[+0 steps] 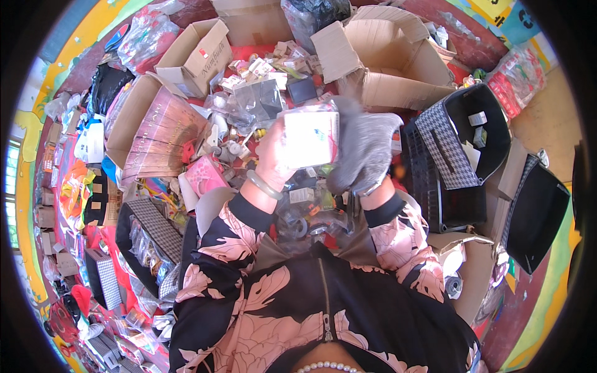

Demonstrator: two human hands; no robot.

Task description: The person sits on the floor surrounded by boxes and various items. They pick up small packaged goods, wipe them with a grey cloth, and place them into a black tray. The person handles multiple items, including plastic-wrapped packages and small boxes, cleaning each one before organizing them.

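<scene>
In the middle of the head view my left hand is closed on a white flat box with reddish edges, raised above the clutter. A dark grey cloth covers my right hand, beside the box's right side. The cloth hides those fingers, and its upper part is smeared by motion. Only my right wrist shows, with a band on it. Beneath both hands lie clear plastic bags and several small items, among them a small white box and a roll of tape.
Open cardboard boxes stand at the far side. Black checked fabric bins are on the right, another on the left. Small cartons are heaped ahead. A pink package lies left of my hands, a cardboard box nearby right.
</scene>
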